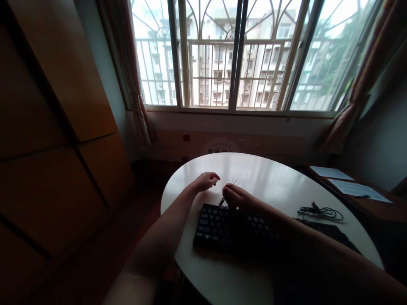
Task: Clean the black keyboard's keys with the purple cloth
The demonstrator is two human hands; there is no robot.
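A black keyboard (211,224) lies on the white round table (187,169), its right part in deep shadow and under my right forearm. Above its back edge, my right hand (233,195) is closed around a slim keycap puller (221,201). Thin wire prongs stick up past the fingers, and the dark lower end points down at the top row of keys. To the left, my left hand (207,181) hovers over the table just behind the keyboard. Its fingers are loosely bent and apart, with nothing visible in them.
A coiled black cable (321,212) rests on the table's right side, beside a flat dark object (330,233) partly behind my forearm. Papers (359,189) lie on a brown surface farther right. Wooden cabinets (92,169) stand at left; a barred window is ahead.
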